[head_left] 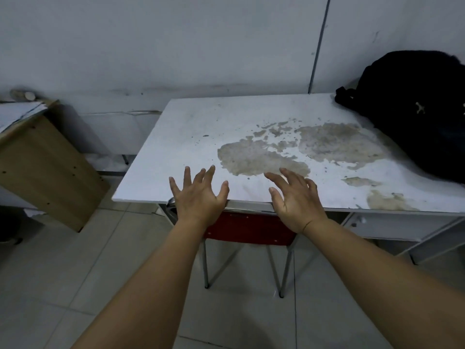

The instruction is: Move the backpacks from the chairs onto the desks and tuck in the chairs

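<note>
So the black backpack (417, 114) is up on the desk (201, 127), sitting at the far right corner and partly cut off by the right edge of the view, with a strap end flopped over toward the back edge of the desktop. The red chair (247, 229) is pushed in under the near edge of the desk, only the back part of the seat and its thin metal legs poke out onto the tiled floor (63, 273). Both hands hang over that near edge, just above the chair: left hand (198, 195) has its fingers spread wide and straight, holding nothing, and right hand (295, 197) is the same deal, fingers loose and spread, palm down, nothing in it. Can't really tell if either one actually touches the desktop or just hovers over it. The desktop itself is white and pretty beat up, with a big brownish patch (264, 157) where the surface has peeled, running from the middle toward the right side and the near right corner. Off past the left edge of the desk there's a tan wooden cabinet (47, 170) tilted in view, and a pale grey wall (176, 41) runs behind everything
</note>
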